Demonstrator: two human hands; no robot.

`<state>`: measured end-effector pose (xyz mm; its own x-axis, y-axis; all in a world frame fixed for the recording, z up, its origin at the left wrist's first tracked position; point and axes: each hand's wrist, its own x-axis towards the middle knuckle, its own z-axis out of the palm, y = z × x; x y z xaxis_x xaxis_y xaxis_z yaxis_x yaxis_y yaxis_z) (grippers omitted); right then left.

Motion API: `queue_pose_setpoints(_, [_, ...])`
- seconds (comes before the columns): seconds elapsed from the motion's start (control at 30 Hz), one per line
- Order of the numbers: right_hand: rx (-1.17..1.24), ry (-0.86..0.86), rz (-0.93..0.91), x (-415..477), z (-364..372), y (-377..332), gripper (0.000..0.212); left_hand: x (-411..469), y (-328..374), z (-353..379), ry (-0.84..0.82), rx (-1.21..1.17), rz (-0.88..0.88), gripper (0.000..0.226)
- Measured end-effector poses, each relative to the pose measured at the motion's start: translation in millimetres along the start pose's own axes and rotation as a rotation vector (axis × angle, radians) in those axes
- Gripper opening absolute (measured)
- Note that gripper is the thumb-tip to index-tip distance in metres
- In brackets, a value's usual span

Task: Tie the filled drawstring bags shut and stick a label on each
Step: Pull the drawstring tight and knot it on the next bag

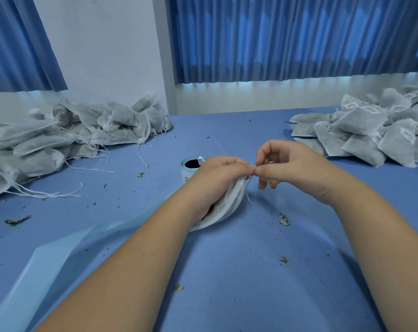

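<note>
**Knot at the bag's mouth, both hands meeting over it**

The left hand (217,178) curls around one filled bag (229,207) and holds it just above the blue table (227,271). The bag shows edge-on to the camera. Its long axis runs from the heel of that hand up and to the right, so the gathered mouth sits at the fingertips, right where the two hands touch.

The right hand (291,164) comes in from the other side. Its thumb and forefinger pinch the drawstring (249,194) at the mouth, and its other fingers hang loosely curled below. A loose tail of the string falls from the pinch down beside the bag. The knot itself is too small to make out, so it cannot be told whether it is formed or only begun. The step in hand looks like the tying.

No label is visible on this bag. The label roll (190,168) stands on end just behind the left hand, nearer to it than to the right. Reaching it probably means the right hand crossing over, or the left letting go of the bag.

Well apart on the left lies the heap of unlabelled bags (83,133), strings trailing. On the right lies the heap of labelled bags (370,133). A pale blue backing strip (59,255) lies across the near left of the table, and bits of dried leaf (284,219) are scattered over the cloth.
</note>
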<state>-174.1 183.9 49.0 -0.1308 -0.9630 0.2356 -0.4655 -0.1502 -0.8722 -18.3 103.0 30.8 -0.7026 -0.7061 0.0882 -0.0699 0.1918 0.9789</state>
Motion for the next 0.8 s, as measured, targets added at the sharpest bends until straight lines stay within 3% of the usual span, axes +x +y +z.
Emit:
queue_pose_setpoints(0.4, [-0.052,0.086,-0.007,3.1,4.8,-0.3,0.01,4.1,-3.8,0.7,0.089,0.009,0.019,0.024])
queue_pose_setpoints(0.8, [-0.194,0.136,0.021,4.9,5.6,4.0,0.018,6.8,-8.9,2.7,0.177,0.135,0.095,0.017])
